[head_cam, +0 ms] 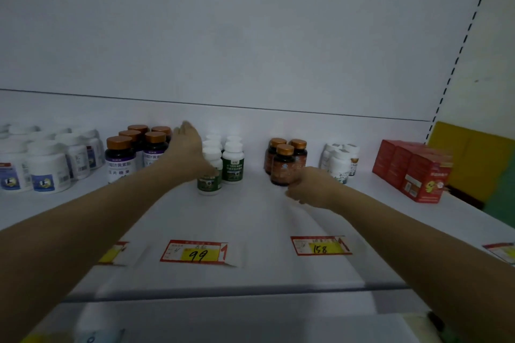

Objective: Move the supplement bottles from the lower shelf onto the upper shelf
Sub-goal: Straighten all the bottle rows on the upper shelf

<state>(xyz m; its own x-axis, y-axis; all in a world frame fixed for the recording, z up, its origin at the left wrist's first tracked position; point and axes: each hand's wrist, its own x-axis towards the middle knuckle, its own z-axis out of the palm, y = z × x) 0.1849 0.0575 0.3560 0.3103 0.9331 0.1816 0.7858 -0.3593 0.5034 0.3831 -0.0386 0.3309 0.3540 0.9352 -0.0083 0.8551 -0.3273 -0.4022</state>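
Supplement bottles (233,159) stand in clusters on the far half of the white shelf (250,217). Nearest, by its front edge, lie a price tag marked 99 (195,252) and another marked 158 (320,245). Beyond them the right hand (306,185) curls its fingers just beside the front brown bottle (282,167); blur hides whether it grips. The left hand (189,147), fingers straight, reaches between green-labelled white bottles (209,184) and purple-labelled bottles (119,161). White tubs (47,167) stand far left, red boxes (412,170) far right.
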